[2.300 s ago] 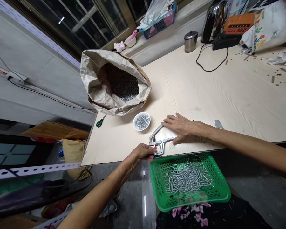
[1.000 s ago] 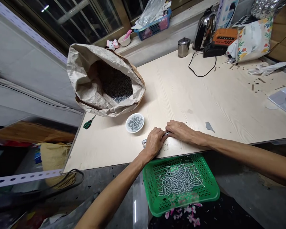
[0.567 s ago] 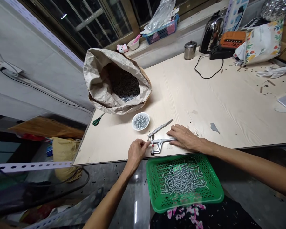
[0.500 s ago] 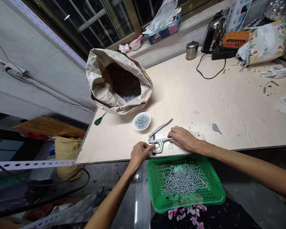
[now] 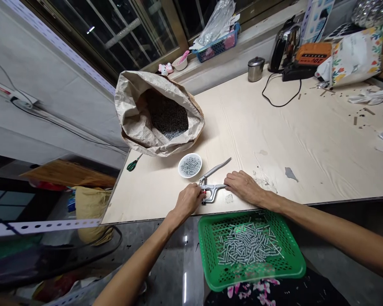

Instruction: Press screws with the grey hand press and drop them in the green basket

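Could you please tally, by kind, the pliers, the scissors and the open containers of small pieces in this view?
Grey pliers: 1
Green-handled scissors: 1
Open sack: 1
White bowl: 1
Green basket: 1
Total: 5

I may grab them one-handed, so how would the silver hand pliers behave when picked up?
The silver hand pliers look metallic, so probably stiff and rather heavy for their size. Their handles stand spread, with a coil spring near the joint, so they would likely give when squeezed and spring back.
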A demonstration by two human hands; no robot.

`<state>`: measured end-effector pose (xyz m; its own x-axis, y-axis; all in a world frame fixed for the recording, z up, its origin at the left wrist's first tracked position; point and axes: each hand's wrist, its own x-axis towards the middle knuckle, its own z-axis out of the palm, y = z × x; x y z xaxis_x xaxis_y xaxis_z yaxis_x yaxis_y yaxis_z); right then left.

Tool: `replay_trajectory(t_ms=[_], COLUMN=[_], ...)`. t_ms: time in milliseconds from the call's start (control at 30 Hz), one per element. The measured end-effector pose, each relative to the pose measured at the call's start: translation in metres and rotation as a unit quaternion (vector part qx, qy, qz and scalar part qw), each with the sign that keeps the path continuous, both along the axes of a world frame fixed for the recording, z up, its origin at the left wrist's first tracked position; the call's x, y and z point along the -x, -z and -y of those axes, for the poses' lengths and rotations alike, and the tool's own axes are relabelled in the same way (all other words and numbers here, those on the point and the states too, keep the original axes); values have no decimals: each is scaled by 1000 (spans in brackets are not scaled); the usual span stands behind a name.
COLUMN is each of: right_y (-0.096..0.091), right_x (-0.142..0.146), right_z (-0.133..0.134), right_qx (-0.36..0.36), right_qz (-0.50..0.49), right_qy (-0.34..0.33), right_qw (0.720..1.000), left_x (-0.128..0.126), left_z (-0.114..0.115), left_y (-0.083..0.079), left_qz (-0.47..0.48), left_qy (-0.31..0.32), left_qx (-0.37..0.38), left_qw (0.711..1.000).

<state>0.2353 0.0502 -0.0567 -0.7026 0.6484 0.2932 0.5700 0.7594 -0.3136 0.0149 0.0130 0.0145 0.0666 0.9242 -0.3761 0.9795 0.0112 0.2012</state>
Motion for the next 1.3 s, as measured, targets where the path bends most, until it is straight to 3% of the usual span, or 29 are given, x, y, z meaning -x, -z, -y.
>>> replay_trajectory(t_ms=[100, 133, 200, 267, 300, 433, 500, 633, 733, 833, 967, 1300], right_y=[1, 2, 2, 3, 4, 6, 7, 6, 5, 5, 7, 7], right_x=[-1, -2, -3, -4, -4, -2, -2, -1, -1, -1, 0, 1], right_z=[1, 2, 4, 5, 5, 5, 5, 5, 5, 5, 5, 6], right_qx=[-6, -9, -13, -9, -6, 3, -1, -10, -14, -20, -27, -25], right_qz=[-8, -11, -16, -23, -28, -38, -36, -37, -45, -53, -56, -42], right_qy=[3, 4, 4, 4, 5, 12, 13, 14, 13, 12, 14, 18], right_qw=[1000, 1000, 1000, 1000, 1000, 999, 999, 999, 999, 998, 998, 999], left_x=[1, -1, -12, -28, -37, -60, -54, -15, 10, 18, 15, 21], left_z=[-1, 1, 11, 29, 39, 64, 54, -7, -52, -77, -85, -84], left_y=[2, 2, -2, -9, -14, -32, -37, -40, -31, -18, -2, 2], left_qz=[78, 91, 77, 31, 24, 7, -6, -100, -109, -95, -87, -161], left_qy=[-91, -118, -124, -66, -20, 115, 109, -20, -55, -120, -163, -48], left_qx=[122, 125, 29, -110, -132, -9, -2, -157, -154, -153, -196, -163], left_qw=[985, 981, 989, 991, 991, 993, 994, 982, 981, 976, 963, 972])
